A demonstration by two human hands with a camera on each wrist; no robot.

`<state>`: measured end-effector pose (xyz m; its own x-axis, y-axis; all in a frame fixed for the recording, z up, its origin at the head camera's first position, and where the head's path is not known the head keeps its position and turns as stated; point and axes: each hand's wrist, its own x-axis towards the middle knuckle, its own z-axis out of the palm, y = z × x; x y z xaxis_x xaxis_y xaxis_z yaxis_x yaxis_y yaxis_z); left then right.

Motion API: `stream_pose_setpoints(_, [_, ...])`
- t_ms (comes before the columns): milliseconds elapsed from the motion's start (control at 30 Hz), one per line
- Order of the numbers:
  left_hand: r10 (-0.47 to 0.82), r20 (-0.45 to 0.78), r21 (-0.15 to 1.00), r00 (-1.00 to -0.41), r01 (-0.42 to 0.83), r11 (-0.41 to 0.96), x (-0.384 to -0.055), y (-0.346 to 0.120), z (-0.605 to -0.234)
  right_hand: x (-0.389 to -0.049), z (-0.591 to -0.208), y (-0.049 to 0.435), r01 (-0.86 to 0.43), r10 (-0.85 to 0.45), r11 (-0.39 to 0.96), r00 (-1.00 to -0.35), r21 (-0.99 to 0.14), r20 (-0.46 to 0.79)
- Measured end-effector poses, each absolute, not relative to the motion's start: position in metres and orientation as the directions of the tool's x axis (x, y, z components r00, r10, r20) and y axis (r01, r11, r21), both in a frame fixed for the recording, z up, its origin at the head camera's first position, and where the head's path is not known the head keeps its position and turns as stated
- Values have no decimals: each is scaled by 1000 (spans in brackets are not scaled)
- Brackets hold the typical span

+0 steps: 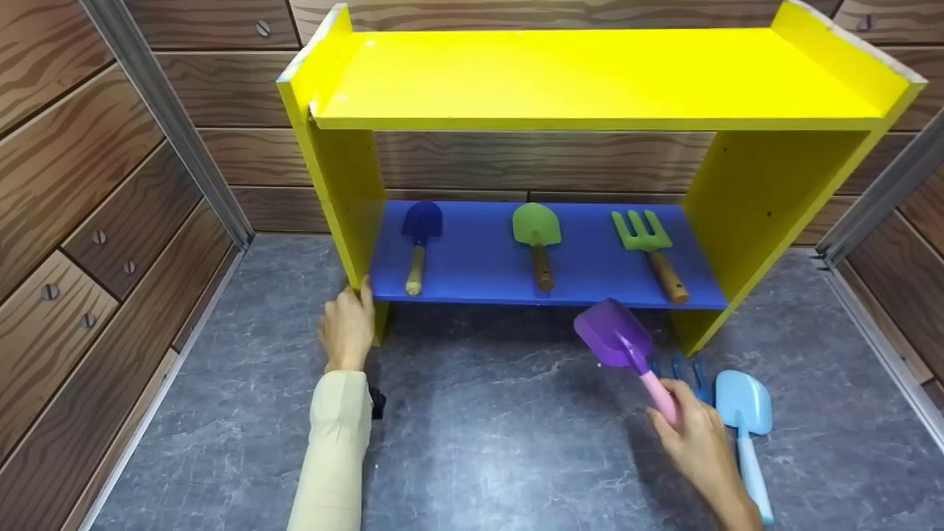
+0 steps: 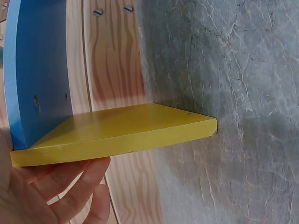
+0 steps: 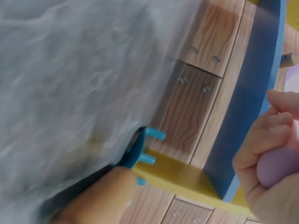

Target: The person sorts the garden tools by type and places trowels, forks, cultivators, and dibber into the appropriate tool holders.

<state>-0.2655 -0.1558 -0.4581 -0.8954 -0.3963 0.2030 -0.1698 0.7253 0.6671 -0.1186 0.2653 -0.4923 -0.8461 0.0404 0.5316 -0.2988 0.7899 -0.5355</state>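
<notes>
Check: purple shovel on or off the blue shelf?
Off: right hand holds purple shovel by its handle, in front of the shelf.

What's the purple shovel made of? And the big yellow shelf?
The purple shovel looks like plastic or painted metal; its smooth, slightly shiny surface leaves that open. The yellow shelf seems to be painted wood or board, with glossy, flat panels, whitish top edges and a seemingly chipped corner.

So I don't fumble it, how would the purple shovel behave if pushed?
The purple shovel looks stiff, its blade showing no droop. It's probably light, since the right hand holds it alone. Its broad blade should resist rolling.
</notes>
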Motion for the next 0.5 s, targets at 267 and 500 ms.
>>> stream_pose_setpoints(267, [-396,207,671,-895,-164,723,-265,-155,-459,-130,-477,253,-385,17,763,-790,-518,613])
stream_pose_setpoints(500, [-390,225,663,-893,-154,733,-265,-155,-459,-141,-470,244,-459,-4,746,-727,-482,686])
